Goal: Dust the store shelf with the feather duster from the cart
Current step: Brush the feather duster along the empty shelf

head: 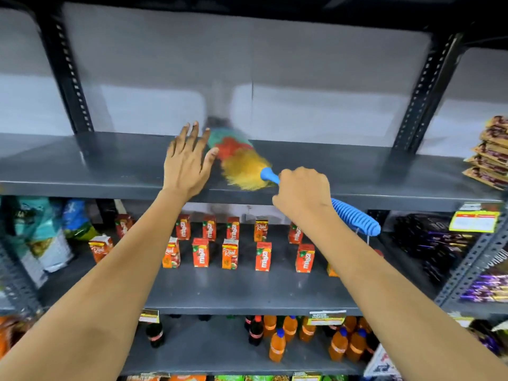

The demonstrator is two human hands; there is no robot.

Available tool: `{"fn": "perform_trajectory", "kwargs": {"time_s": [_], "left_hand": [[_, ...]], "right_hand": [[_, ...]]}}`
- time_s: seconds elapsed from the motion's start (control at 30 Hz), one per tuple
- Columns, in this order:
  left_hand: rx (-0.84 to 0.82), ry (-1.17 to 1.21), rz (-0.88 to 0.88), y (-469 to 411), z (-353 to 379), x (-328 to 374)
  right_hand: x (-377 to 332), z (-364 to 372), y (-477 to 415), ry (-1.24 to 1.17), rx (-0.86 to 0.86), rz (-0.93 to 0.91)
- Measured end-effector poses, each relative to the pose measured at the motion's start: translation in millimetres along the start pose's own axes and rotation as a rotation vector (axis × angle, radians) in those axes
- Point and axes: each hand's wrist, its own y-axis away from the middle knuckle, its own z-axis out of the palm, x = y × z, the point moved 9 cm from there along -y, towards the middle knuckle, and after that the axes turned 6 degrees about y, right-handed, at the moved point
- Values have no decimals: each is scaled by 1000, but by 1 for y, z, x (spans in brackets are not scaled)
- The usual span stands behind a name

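The feather duster [239, 160] has a yellow, red and green head and a ribbed blue handle. Its head lies on the bare grey upper shelf [110, 166], pointing back and left. My right hand [302, 192] is closed around the handle near the head, and the handle's end sticks out to the lower right. My left hand [187, 160] rests flat on the shelf with fingers spread, just left of the feathers, its thumb touching them. The head is blurred.
Small red juice cartons [231, 253] stand in rows on the shelf below. Orange and dark soda bottles [277, 345] fill the lower shelf. Stacked snack packets [492, 158] sit at the upper shelf's right end, chocolate bars [428, 243] lower right, and bags [41, 232] at left.
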Motion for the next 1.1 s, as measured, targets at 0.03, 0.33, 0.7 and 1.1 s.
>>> {"fn": "perform_trajectory", "kwargs": {"time_s": [0.03,0.33,0.7,1.1], "left_hand": [[-19,28,1,-4,9,10],[-236,157,213,-18,88,161],[-277,163,272,-10,114,207],[-163,94,142,-7,55,109]], "right_hand": [[11,0,6,-8,-7,19],[143,11,63,65,-74,400],[216,-7,112,216,-121,543],[88,7,57,-99,-120,153]]}}
